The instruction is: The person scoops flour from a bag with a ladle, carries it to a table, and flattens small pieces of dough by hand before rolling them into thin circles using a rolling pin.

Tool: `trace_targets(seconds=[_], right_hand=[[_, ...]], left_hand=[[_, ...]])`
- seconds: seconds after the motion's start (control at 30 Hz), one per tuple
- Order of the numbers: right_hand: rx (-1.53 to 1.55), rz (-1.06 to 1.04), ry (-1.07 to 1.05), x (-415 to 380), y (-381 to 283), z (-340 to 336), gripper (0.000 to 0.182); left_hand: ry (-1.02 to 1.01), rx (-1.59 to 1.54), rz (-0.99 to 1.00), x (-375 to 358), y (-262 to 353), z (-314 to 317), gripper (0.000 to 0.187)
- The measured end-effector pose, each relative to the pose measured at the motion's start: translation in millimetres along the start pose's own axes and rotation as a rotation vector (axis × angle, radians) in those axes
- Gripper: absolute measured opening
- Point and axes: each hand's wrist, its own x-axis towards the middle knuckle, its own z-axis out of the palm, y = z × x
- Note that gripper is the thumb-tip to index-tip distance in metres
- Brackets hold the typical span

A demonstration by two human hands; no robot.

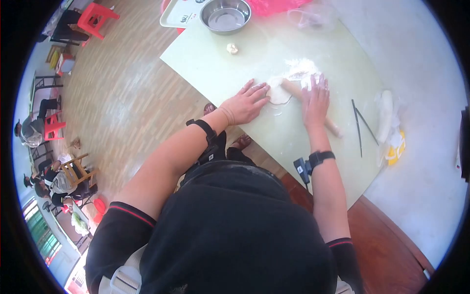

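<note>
A flat piece of dough [279,95] lies on the pale table. At its left edge is my left hand [246,102], fingers spread and touching the rim. My right hand [316,100] lies with its fingers stretched over a wooden rolling pin [293,89], whose upper end rests on the dough and whose lower end sticks out to the right of my wrist. White flour [302,68] is spread just above the dough and coats my right fingertips. A small lump of dough [232,48] sits farther up on the table.
A metal bowl [225,16] and a tray [179,14] are at the table's [274,44] far side, beside pink plastic [274,6]. Two dark sticks [358,127] and a bagged white roll [385,115] lie at the right. People sit at far left near red stools [55,126].
</note>
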Motion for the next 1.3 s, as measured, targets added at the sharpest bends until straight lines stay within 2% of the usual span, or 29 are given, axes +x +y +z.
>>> trace_targets(seconds=[0.07,0.17,0.3,0.37,0.5,0.57,0.8,0.9,0.97,1.0,1.2,1.3], right_hand=[[0.003,-0.098,-0.058,-16,-15,-11,0.053],[-0.119,-0.101,-0.148,-28,-22,-11,0.054],[-0.153,-0.05,-0.097,-9,-14,-13,0.054],[0.05,0.006,-0.08,-7,-7,-12,0.054],[0.106,-0.003,0.009,-35,-2,-32,0.055],[-0.026,0.03,-0.096,-50,2,-30,0.051],[0.086,0.128,0.023,-56,6,-31,0.04],[0.137,0.224,0.088,-74,8,-42,0.041],[0.128,0.301,0.08,-86,12,-44,0.04],[0.13,0.306,0.075,-92,14,-45,0.04],[0.219,0.189,0.068,-90,2,-46,0.039],[0.215,0.105,-0.044,-86,-14,-39,0.041]], left_hand=[[0.002,-0.026,-0.007,1,2,-2,0.044],[0.017,-0.006,-0.004,1,2,1,0.043],[0.033,-0.004,0.017,0,2,1,0.044],[0.027,-0.001,-0.001,2,4,-2,0.042],[0.118,-0.005,0.009,12,7,0,0.038],[0.069,-0.118,0.049,26,16,-1,0.032],[0.112,0.003,0.072,59,24,13,0.023],[0.097,-0.003,0.099,56,18,9,0.025],[0.029,-0.031,0.275,52,11,-2,0.028],[0.023,-0.034,0.274,45,7,-4,0.028],[0.044,-0.078,0.231,22,10,-2,0.04],[0.016,-0.068,0.164,19,19,2,0.044]])
